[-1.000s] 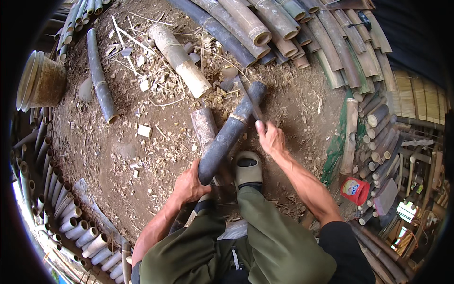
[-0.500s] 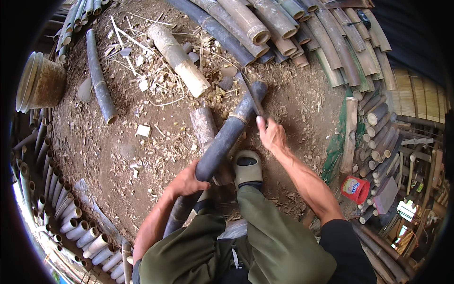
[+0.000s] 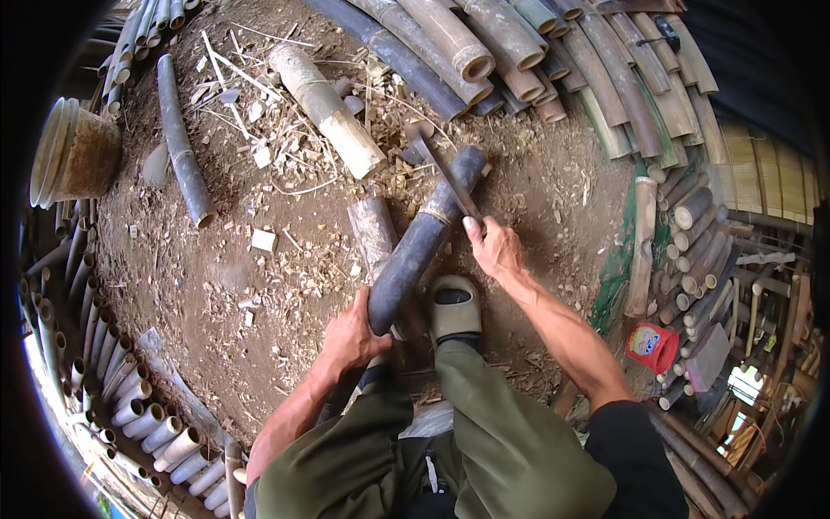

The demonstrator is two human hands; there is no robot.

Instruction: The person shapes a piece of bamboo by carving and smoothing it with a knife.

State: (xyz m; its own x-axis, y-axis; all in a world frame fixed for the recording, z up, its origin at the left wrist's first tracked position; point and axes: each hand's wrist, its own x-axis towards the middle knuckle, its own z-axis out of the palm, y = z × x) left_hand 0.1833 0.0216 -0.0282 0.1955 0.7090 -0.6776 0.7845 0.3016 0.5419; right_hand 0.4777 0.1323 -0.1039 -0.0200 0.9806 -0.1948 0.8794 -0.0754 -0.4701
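Note:
A dark bamboo pole [image 3: 413, 251] slants across the middle, from near my lap up to the right. It rests over a short log [image 3: 373, 227] lying on the ground. My left hand [image 3: 351, 332] is closed round the pole's lower part from its left side, and the palm's grip is partly hidden. A long-bladed knife [image 3: 451, 180] is in my right hand [image 3: 498, 247], its handle mostly covered by the fingers. The blade lies across the pole's far part, close to a node, tip pointing up-left.
Wood chips and shavings cover the dirt around a thick, pale-ended bamboo piece [image 3: 333, 117]. A thinner dark pole [image 3: 183, 147] lies left, near a dirty bucket [image 3: 86, 151]. Stacked bamboo [image 3: 510, 43] fills the far side. A red container [image 3: 653, 346] stands right. My shoe [image 3: 456, 316] is beside the pole.
My left hand has shifted its grip round the pole, its fingers now farther up the left side. The knife's tip has swung a little left, and the pole has shifted slightly.

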